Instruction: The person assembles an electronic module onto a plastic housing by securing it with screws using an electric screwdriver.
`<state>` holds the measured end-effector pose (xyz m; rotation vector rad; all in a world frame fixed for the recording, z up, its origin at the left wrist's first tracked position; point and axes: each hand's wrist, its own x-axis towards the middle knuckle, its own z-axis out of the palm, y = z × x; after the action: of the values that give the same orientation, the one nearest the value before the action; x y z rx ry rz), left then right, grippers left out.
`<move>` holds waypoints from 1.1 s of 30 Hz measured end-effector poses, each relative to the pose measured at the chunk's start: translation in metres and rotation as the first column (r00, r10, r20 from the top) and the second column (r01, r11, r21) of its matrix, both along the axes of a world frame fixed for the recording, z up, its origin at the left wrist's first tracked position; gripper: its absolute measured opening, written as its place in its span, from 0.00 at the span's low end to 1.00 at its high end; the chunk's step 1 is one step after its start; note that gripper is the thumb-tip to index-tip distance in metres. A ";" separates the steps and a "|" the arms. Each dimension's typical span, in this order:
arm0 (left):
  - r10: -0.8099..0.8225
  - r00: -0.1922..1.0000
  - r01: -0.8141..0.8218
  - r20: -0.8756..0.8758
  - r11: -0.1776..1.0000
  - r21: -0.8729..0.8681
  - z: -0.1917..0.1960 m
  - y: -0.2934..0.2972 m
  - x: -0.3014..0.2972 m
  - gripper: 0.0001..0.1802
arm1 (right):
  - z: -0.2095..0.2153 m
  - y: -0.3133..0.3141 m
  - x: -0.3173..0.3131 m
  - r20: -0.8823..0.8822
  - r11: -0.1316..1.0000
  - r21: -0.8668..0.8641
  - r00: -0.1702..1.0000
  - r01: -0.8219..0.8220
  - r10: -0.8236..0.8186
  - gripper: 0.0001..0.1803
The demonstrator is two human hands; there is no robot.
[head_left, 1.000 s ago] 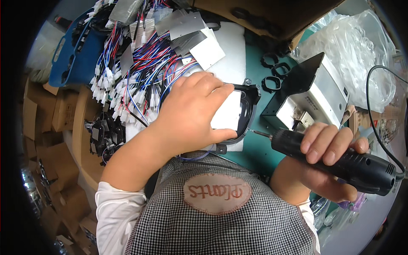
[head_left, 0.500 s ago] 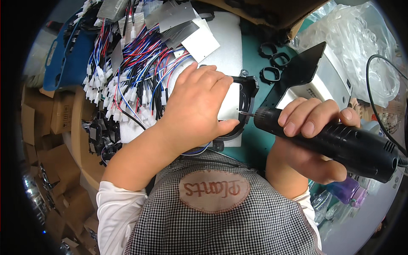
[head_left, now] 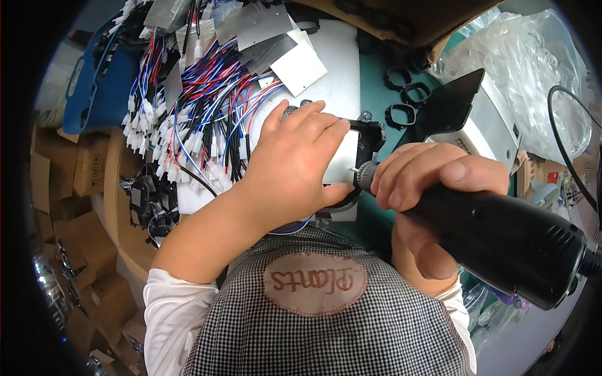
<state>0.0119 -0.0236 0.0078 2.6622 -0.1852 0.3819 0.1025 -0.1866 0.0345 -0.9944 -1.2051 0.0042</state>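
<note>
The black cylindrical power screwdriver [head_left: 501, 235] has tilted steeper, its tip at the right edge of a flat white plate [head_left: 342, 158]. Seemingly light, stiff, best held by its edges, the plate tops a black plastic frame [head_left: 372, 134] near the near-right corner of the white foam sheet [head_left: 338, 59]. The left hand [head_left: 293, 155] spreads palm-down across it; the right hand [head_left: 433, 185] grips the screwdriver.

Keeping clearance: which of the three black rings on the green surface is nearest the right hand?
The black ring lowest in the picture; the other two rings are farther from the right hand.
</note>
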 end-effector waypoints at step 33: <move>-0.015 0.999 0.014 0.035 0.999 0.028 0.008 -0.011 -0.006 0.40 | -0.027 -0.103 -0.037 -0.220 0.879 0.229 0.902 0.417 -0.371 0.38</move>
<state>0.0055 -0.0344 0.0154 2.6815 -0.2224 0.4254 0.0657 -0.2899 0.0074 -0.9606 -0.8019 -0.3852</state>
